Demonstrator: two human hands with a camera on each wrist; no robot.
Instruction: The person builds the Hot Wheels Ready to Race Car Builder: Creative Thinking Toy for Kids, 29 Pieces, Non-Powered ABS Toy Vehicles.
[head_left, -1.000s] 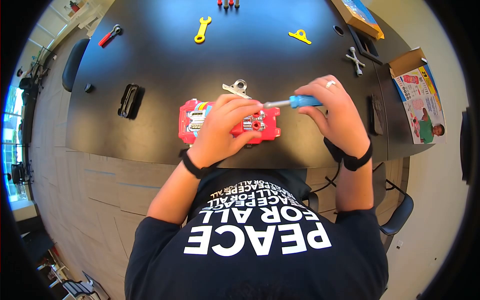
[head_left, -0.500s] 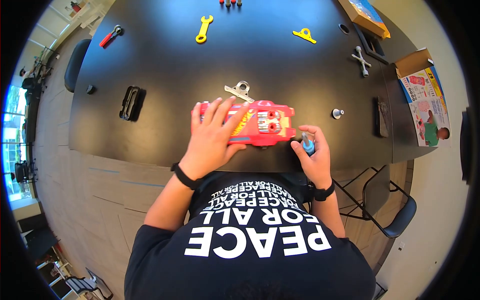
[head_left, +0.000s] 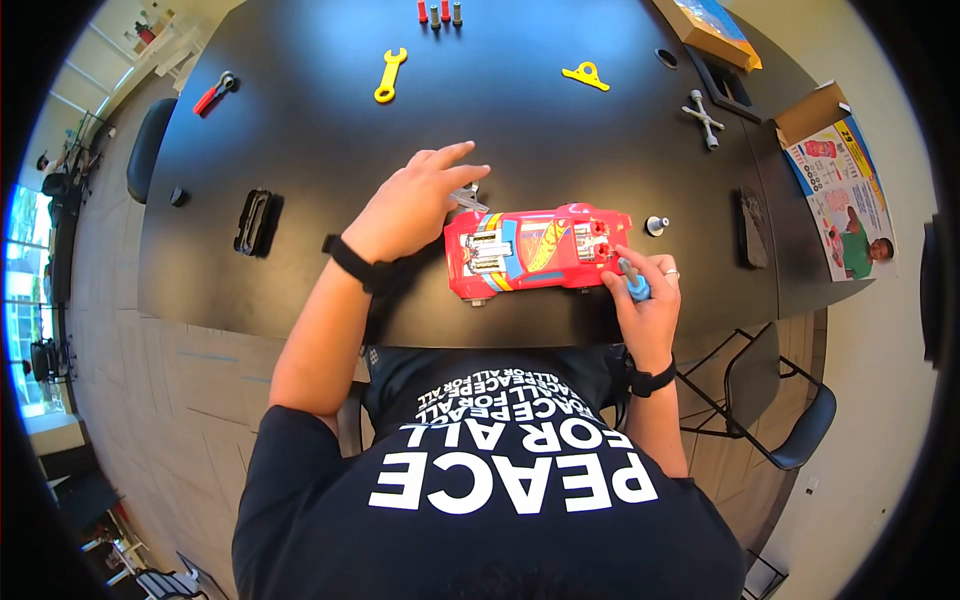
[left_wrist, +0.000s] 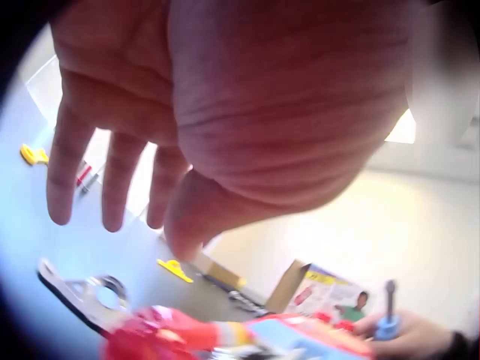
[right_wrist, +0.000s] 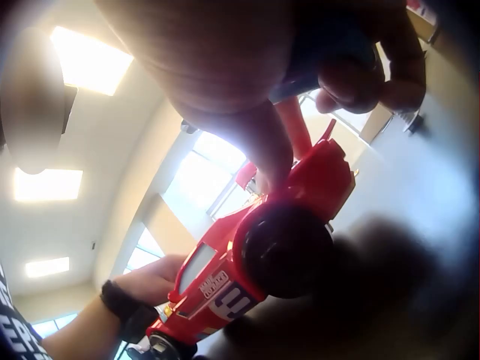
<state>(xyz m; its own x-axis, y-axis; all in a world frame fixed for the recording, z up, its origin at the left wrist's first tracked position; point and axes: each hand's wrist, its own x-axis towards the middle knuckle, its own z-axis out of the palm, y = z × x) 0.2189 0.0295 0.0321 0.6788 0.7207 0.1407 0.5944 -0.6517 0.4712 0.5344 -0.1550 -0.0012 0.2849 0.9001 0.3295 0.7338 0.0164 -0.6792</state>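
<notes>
A red toy car [head_left: 545,262] with flame and stripe stickers stands on the dark table before the person. The right hand [head_left: 650,305] grips a blue-handled screwdriver [head_left: 637,286], its shaft pointing up, and the fingers are against the car's right end. In the right wrist view a black wheel [right_wrist: 283,247] shows below the thumb. Over the table beyond the car's left end, the left hand [head_left: 412,205] has its fingers spread. It partly hides a silver piece with a ring [head_left: 468,196]; the left wrist view shows that ring [left_wrist: 109,294] below the fingers, apart from them.
A small grey tip piece [head_left: 656,226] stands right of the car. Farther off lie a yellow wrench [head_left: 391,76], a yellow ringed piece [head_left: 587,76], a red-handled ratchet [head_left: 214,93] and a grey cross wrench [head_left: 703,120]. A printed box [head_left: 840,190] sits at the right edge.
The car has shifted right. The left hand has come off it and moved out toward the silver piece. The right hand has come down with the screwdriver to the car's end; the grey tip piece now stands on the table.
</notes>
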